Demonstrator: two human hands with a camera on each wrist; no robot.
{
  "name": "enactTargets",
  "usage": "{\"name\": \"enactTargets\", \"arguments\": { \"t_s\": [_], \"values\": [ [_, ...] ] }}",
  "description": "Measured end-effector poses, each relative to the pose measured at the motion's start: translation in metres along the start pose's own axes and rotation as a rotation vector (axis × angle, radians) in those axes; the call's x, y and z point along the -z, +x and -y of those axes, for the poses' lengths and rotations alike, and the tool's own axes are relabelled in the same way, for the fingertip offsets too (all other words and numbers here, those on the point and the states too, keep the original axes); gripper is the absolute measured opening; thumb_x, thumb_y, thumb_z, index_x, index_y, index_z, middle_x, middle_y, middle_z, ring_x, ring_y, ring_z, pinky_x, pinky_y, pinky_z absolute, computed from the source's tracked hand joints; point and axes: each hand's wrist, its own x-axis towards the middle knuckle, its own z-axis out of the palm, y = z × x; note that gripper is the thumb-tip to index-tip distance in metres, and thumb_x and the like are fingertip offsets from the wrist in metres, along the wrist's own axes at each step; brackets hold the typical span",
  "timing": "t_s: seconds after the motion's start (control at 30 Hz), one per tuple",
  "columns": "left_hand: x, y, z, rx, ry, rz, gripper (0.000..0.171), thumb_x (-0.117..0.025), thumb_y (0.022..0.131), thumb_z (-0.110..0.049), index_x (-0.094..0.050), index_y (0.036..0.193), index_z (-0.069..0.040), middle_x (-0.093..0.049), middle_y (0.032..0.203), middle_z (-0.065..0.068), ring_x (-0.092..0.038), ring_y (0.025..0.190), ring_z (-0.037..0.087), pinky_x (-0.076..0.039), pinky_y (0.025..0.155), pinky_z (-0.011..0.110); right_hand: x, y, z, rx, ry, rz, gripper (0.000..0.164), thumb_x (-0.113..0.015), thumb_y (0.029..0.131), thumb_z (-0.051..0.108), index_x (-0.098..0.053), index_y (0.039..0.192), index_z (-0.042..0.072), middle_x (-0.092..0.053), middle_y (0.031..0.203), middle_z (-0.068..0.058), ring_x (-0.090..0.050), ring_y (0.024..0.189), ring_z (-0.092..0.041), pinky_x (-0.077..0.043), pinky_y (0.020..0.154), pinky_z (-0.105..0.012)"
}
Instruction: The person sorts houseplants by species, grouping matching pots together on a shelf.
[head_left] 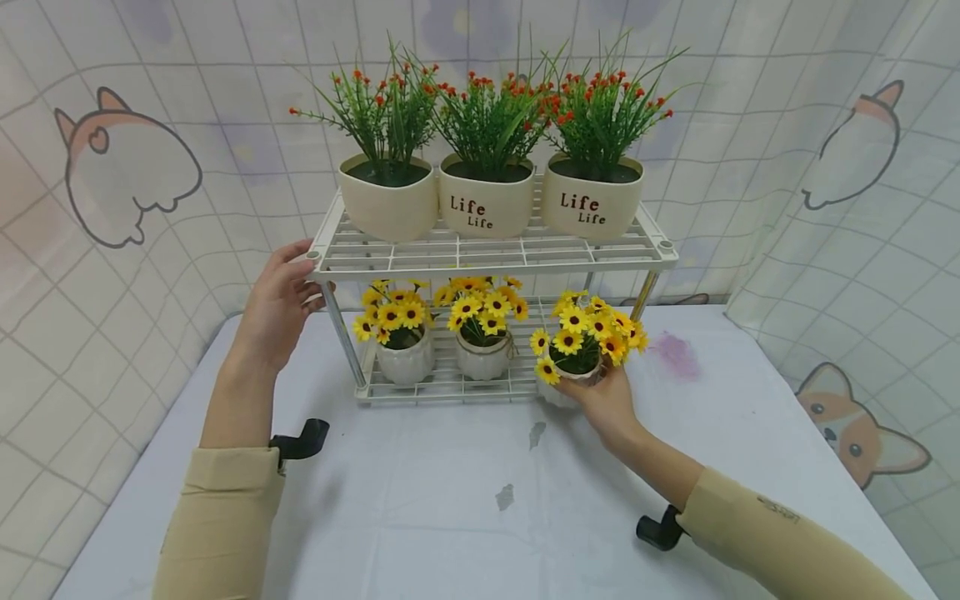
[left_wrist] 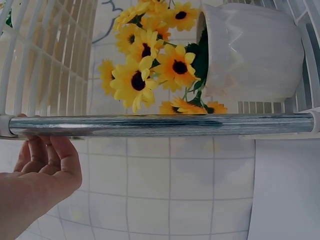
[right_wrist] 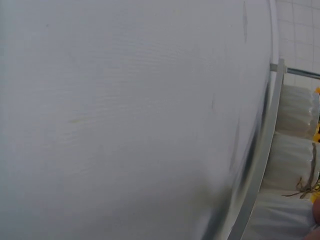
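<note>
A white two-tier wire rack (head_left: 495, 268) with metal posts stands on the table. At its upper left corner my left hand (head_left: 273, 304) holds the shelf edge; in the left wrist view its bent fingers (left_wrist: 65, 152) meet the top of the post (left_wrist: 175, 125). My right hand (head_left: 611, 408) grips a small white flowerpot (head_left: 557, 394) with yellow flowers (head_left: 573, 321) at the right end of the lower shelf. Two similar pots, a left one (head_left: 406, 360) and a middle one (head_left: 483, 360), stand beside it. Most of the right hand is outside the right wrist view.
On the upper shelf stand three cream planters (head_left: 487, 200) with red-flowered grass, two lettered "Life". A white cloth covers the table (head_left: 450, 500), with grey-green marks (head_left: 505, 497) in front of the rack. Patterned curtains (head_left: 247, 108) hang behind and at both sides.
</note>
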Motion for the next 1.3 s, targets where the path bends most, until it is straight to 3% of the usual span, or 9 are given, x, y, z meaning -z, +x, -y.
{"name": "enactTargets", "arguments": {
  "t_s": [0.27, 0.5, 0.63, 0.83, 1.1, 1.3],
  "values": [
    [0.001, 0.000, 0.000, 0.002, -0.001, 0.000, 0.044, -0.048, 0.108, -0.033, -0.037, 0.148, -0.019, -0.051, 0.131, 0.005, -0.049, 0.106, 0.018, -0.035, 0.093, 0.031, -0.009, 0.015, -0.002, 0.017, 0.058, -0.005, 0.092, -0.082, 0.083, -0.001, -0.027, 0.156, 0.005, -0.037, 0.157, -0.014, -0.030, 0.148, -0.028, -0.021, 0.121, -0.043],
    [0.002, 0.001, 0.001, 0.001, 0.002, 0.003, 0.044, -0.049, 0.108, -0.033, -0.037, 0.147, -0.018, -0.052, 0.132, 0.005, -0.050, 0.107, 0.018, -0.035, 0.094, 0.032, -0.013, 0.027, -0.002, -0.006, 0.074, 0.011, 0.092, -0.081, 0.088, 0.004, -0.021, 0.158, 0.004, -0.031, 0.161, -0.013, -0.025, 0.151, -0.026, -0.022, 0.120, -0.038],
    [0.001, 0.001, 0.001, 0.001, 0.006, 0.002, 0.044, -0.049, 0.108, -0.034, -0.037, 0.147, -0.019, -0.053, 0.132, 0.005, -0.050, 0.107, 0.018, -0.035, 0.093, 0.032, -0.014, 0.035, -0.004, -0.029, 0.041, -0.011, 0.089, -0.081, 0.089, 0.008, -0.023, 0.156, -0.001, -0.033, 0.160, -0.017, -0.027, 0.150, -0.028, -0.025, 0.119, -0.039],
    [0.001, 0.000, 0.001, 0.003, 0.015, -0.001, 0.046, -0.048, 0.108, -0.034, -0.035, 0.149, -0.019, -0.052, 0.134, 0.005, -0.049, 0.109, 0.018, -0.035, 0.094, 0.031, -0.013, 0.043, -0.007, -0.047, -0.070, -0.038, 0.097, -0.082, 0.089, 0.019, -0.019, 0.160, 0.001, -0.023, 0.165, -0.019, -0.022, 0.152, -0.034, -0.025, 0.119, -0.043],
    [0.000, 0.000, 0.002, -0.006, -0.005, -0.011, 0.044, -0.049, 0.107, -0.034, -0.038, 0.146, -0.019, -0.052, 0.133, 0.007, -0.050, 0.106, 0.018, -0.036, 0.092, 0.029, -0.010, 0.043, -0.012, 0.001, -0.096, -0.038, 0.094, -0.081, 0.091, 0.021, -0.020, 0.160, 0.003, -0.026, 0.164, -0.020, -0.027, 0.149, -0.035, -0.031, 0.117, -0.046],
    [-0.001, 0.001, 0.004, -0.007, -0.018, -0.016, 0.045, -0.050, 0.107, -0.035, -0.037, 0.147, -0.019, -0.051, 0.134, 0.008, -0.049, 0.107, 0.019, -0.036, 0.091, 0.029, -0.006, 0.035, -0.013, 0.040, -0.074, -0.032, 0.080, -0.076, 0.094, 0.017, -0.027, 0.156, 0.000, -0.036, 0.156, -0.020, -0.035, 0.143, -0.034, -0.031, 0.116, -0.048]
  ]
}}
